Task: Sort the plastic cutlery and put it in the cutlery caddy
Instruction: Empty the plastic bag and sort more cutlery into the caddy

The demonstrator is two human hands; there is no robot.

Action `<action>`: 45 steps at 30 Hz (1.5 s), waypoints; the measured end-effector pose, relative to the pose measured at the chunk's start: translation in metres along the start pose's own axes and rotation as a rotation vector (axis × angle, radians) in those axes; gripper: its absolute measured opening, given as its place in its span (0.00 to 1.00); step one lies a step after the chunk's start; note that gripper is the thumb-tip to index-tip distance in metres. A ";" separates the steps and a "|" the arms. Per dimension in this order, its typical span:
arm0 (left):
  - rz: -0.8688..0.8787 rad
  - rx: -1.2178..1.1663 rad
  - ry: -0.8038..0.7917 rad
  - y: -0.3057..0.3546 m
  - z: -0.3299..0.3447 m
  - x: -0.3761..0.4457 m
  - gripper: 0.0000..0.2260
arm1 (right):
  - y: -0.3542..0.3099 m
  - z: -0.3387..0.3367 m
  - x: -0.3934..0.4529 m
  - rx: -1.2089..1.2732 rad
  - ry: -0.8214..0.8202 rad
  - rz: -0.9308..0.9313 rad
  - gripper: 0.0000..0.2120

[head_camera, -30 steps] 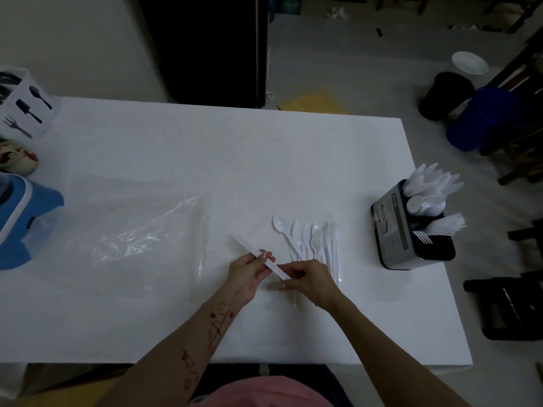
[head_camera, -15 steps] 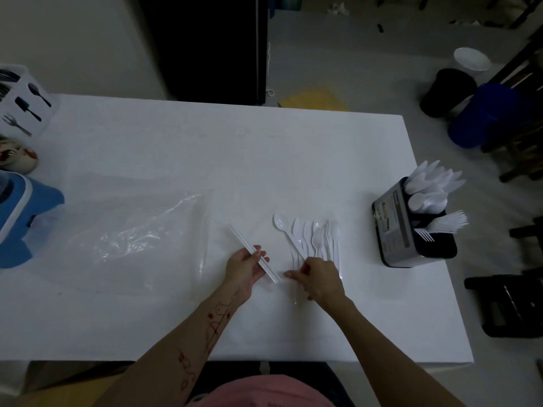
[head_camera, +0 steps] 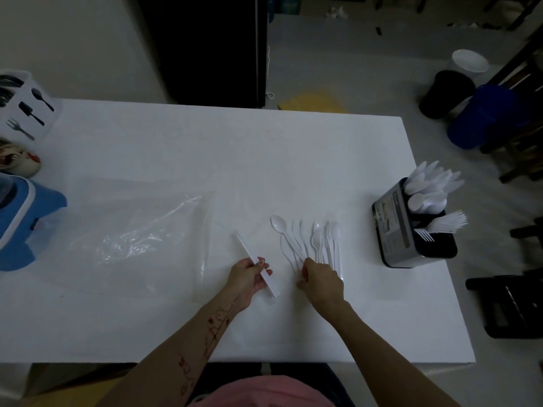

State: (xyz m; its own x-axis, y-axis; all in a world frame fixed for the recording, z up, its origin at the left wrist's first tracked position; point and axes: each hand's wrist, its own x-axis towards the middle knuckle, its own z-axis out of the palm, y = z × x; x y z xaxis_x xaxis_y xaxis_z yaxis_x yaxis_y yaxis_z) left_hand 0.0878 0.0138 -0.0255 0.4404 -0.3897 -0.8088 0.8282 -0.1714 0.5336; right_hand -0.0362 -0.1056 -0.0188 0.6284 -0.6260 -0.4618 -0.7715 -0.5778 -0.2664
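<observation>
I see my left hand (head_camera: pixel 248 277) curled around a small bundle of white knives (head_camera: pixel 256 264), the blades pointing away toward the far left and the handle ends sticking out toward me past my fingers. My right hand (head_camera: pixel 321 279) sits just beside it on the white counter (head_camera: pixel 205 148), fingers bent down onto the near ends of the loose cutlery (head_camera: pixel 311 240), a fanned row of white spoons and forks lying flat with their heads pointing away from me; I cannot tell whether those fingers actually pinch a handle or only press on it. The cutlery caddy (head_camera: pixel 411 227) stands well to the right near the counter's edge, a dark box with knives, spoons and forks standing upright in separate compartments. A crumpled clear plastic bag (head_camera: pixel 129 233) lies flat to the left of my hands. At the far left edge I see a blue appliance (head_camera: pixel 20 218) and a white holder (head_camera: pixel 26 110) printed with cutlery symbols.
</observation>
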 end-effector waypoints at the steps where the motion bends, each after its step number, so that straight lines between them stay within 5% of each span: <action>1: -0.002 0.000 -0.001 0.000 0.000 0.000 0.04 | 0.000 0.000 0.000 -0.013 0.006 -0.009 0.08; 10: 0.004 0.005 -0.019 -0.003 0.001 -0.002 0.06 | -0.001 0.002 -0.007 -0.009 -0.017 -0.029 0.19; 19: -0.022 0.038 -0.007 -0.005 0.002 -0.001 0.07 | 0.004 -0.004 -0.008 -0.030 -0.062 -0.007 0.04; 30: -0.035 0.027 0.009 -0.007 0.000 0.000 0.07 | 0.006 0.002 -0.008 0.026 -0.070 -0.036 0.15; 39: -0.031 0.007 -0.004 -0.007 0.001 -0.001 0.06 | 0.012 -0.009 -0.004 0.161 -0.031 -0.035 0.07; 45: -0.029 0.026 -0.085 -0.008 0.004 -0.006 0.09 | 0.004 -0.009 -0.005 0.247 0.075 -0.230 0.08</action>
State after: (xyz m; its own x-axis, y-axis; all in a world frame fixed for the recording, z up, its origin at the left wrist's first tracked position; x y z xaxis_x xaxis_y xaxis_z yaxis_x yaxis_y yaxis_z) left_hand 0.0777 0.0140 -0.0239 0.3843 -0.4591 -0.8009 0.8304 -0.2071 0.5172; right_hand -0.0411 -0.1096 -0.0101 0.7872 -0.5362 -0.3047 -0.6039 -0.5700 -0.5572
